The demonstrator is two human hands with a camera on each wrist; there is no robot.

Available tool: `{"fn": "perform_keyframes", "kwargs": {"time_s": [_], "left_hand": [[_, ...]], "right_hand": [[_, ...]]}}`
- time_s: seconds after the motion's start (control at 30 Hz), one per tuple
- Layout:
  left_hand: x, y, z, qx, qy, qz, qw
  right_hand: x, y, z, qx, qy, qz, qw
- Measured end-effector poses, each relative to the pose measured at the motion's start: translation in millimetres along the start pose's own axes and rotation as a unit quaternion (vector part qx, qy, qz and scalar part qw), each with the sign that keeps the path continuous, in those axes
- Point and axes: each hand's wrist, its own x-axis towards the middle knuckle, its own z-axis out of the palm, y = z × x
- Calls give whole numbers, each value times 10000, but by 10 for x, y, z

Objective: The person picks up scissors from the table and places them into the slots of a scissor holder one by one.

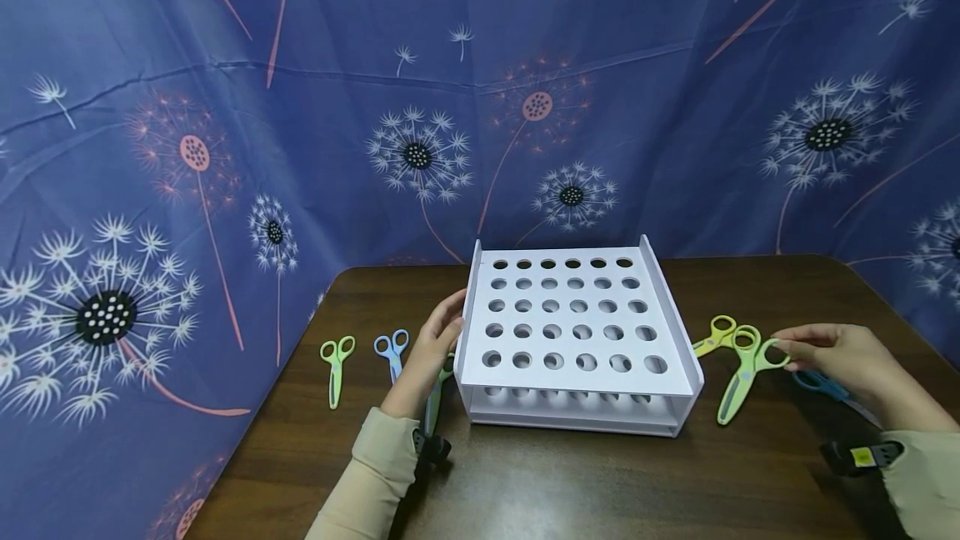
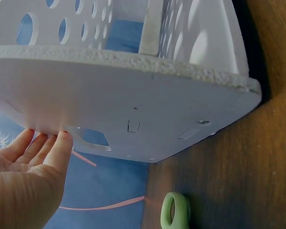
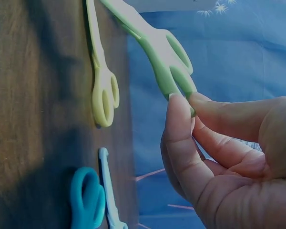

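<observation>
In the head view a white rack (image 1: 536, 295) with rows of round holes stands mid-table. My left hand (image 1: 431, 344) is at its left side; the left wrist view shows nearly straight fingertips (image 2: 61, 140) touching the side panel near a cutout. My right hand (image 1: 847, 361) pinches the handle loop of light green scissors (image 1: 738, 386) between thumb and fingers. Seen from the right wrist, those scissors (image 3: 157, 55) are lifted off the tabletop, blades pointing away from the hand. Beside them lie yellow scissors (image 1: 707, 346), and teal-handled scissors (image 1: 823, 385) are partly hidden under the right hand.
Left of the rack are green scissors (image 1: 335, 373) and blue scissors (image 1: 392, 352). Another green pair (image 1: 433, 407) lies behind my left wrist, partly covered. The brown table (image 1: 570, 490) meets a blue dandelion-print cloth (image 1: 675, 123) at the back and left.
</observation>
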Motion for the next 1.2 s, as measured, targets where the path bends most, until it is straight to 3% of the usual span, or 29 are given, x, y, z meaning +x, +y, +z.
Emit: {"fn": "perform_keyframes", "kwargs": {"time_s": [0.33,0.67,1.0,1.2], "left_hand": [[4,3,5,25,28,-55,10000],[10,-12,-4,-34,39,23,10000],[14,-5,-4,-4,33,32,10000],[10,-8,-11,51,32,-25,10000]], "right_hand": [[-40,-34,-50,136,100,60,9998],[-51,-114,-46,989,472,-356,9933],[-57,-320,32,-208,918,-432,9946],[-60,-432,43,-142,988,-543,9935]]}}
